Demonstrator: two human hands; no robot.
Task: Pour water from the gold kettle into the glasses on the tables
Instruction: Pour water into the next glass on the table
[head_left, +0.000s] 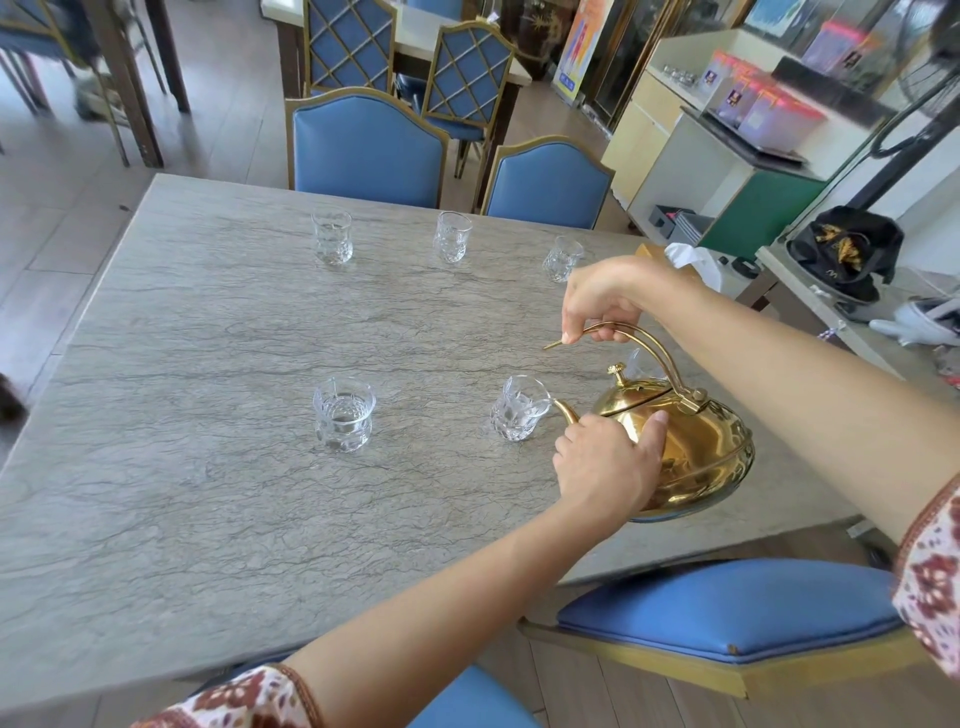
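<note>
I have my right hand (597, 306) curled tight round the top of the arched handle (652, 345), holding the gold kettle (696, 447) tilted above the table (208, 493). Below that grip, my left hand (608, 467) clasps the kettle's front, with the thumb laid across its top and the fingers wrapped in under the spout (566, 413). The spout's tip sits at the rim of a glass (519, 410) just beyond my left fingers. A second glass (343, 415) stands well to the left of that hand. A row of three glasses (453, 236) stands far past my right hand.
</note>
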